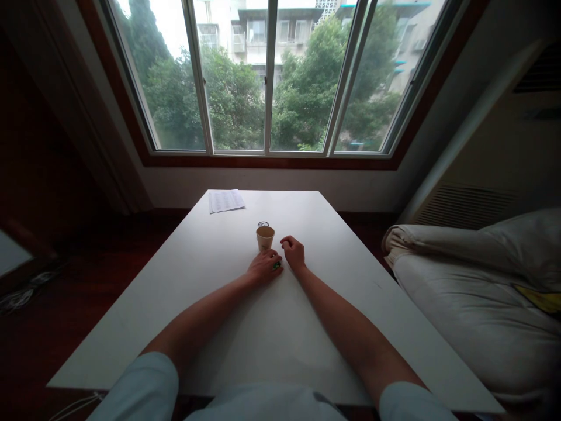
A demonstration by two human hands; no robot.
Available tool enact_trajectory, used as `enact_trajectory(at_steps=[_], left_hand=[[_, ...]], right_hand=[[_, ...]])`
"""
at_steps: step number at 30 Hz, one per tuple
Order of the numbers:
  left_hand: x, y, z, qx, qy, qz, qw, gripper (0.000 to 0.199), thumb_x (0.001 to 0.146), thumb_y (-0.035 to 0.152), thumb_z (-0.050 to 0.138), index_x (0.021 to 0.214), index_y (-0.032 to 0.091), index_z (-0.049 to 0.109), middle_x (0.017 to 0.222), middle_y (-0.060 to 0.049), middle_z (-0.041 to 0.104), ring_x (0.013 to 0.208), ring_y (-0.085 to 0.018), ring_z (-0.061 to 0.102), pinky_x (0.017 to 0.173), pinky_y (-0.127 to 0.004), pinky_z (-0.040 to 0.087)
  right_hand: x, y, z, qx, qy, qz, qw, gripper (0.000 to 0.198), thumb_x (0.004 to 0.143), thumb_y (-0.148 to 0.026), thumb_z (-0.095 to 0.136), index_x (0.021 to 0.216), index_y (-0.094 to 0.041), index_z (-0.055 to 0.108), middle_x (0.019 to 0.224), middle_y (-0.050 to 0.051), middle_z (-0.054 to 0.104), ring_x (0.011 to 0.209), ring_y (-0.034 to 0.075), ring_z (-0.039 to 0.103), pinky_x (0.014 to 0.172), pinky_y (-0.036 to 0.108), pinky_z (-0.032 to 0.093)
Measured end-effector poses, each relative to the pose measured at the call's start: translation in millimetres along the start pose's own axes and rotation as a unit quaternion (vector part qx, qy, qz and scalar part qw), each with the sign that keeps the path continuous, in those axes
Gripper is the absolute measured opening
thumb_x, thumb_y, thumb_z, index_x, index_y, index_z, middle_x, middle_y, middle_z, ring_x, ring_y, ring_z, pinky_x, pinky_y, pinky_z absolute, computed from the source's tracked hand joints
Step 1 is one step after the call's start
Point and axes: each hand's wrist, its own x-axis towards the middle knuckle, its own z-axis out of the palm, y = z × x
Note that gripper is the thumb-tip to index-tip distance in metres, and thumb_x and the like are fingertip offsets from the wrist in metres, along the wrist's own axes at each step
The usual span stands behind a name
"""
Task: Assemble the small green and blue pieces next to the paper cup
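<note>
A brown paper cup (265,235) stands upright on the white table (280,327), its open top facing up. Just on the near side of the cup is my left hand (264,267), resting low over the table with its fingers curled round a small green and dark object (277,265). Most of that object is hidden by the fingers. My right hand (293,252) lies to the right of the cup, apart from it, with its fingers curled in. What those fingers hold, if anything, cannot be made out. Behind the cup sits a small thin looped item (263,224), too small to name.
Printed sheets of paper (227,201) lie at the table's far left corner. A wide window (268,88) rises beyond the far edge. To the right is a padded beige seat (456,298). Cables (21,295) lie on the dark red floor at left.
</note>
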Motion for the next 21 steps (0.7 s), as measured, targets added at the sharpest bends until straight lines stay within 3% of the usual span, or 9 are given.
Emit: enact_trajectory(at_steps=[5,9,21], left_hand=[[8.0,2.4,-0.6,0.004,0.012,-0.018,1.0,0.019,0.087,0.031,0.065,0.103,0.022,0.07,0.108,-0.008,0.064,0.105,-0.023,0.059,0.098,-0.037,0.047],[6.1,2.6,-2.7,-0.001,0.014,0.005,1.0,0.012,0.088,0.027,0.062,0.095,0.021,0.069,0.101,-0.007,0.064,0.099,-0.021,0.06,0.092,-0.034,0.047],[-3.7,3.6,-11.6,-0.005,0.008,-0.009,1.0,0.015,0.087,0.021,0.059,0.095,0.021,0.071,0.102,-0.009,0.066,0.102,-0.024,0.06,0.094,-0.036,0.046]], right_hand=[[-0.9,0.6,1.8,0.006,-0.001,-0.003,1.0,0.026,0.079,-0.027,0.044,0.08,-0.021,0.07,0.07,0.001,0.069,0.067,0.018,0.061,0.067,0.027,0.045],[-1.1,1.9,2.2,0.012,0.002,-0.006,1.0,0.025,0.078,-0.027,0.045,0.078,-0.021,0.07,0.07,0.001,0.069,0.067,0.018,0.061,0.067,0.027,0.045],[-1.5,2.8,1.1,0.014,-0.005,-0.003,1.0,0.026,0.08,-0.026,0.045,0.081,-0.022,0.071,0.071,0.0,0.069,0.068,0.018,0.06,0.068,0.026,0.045]])
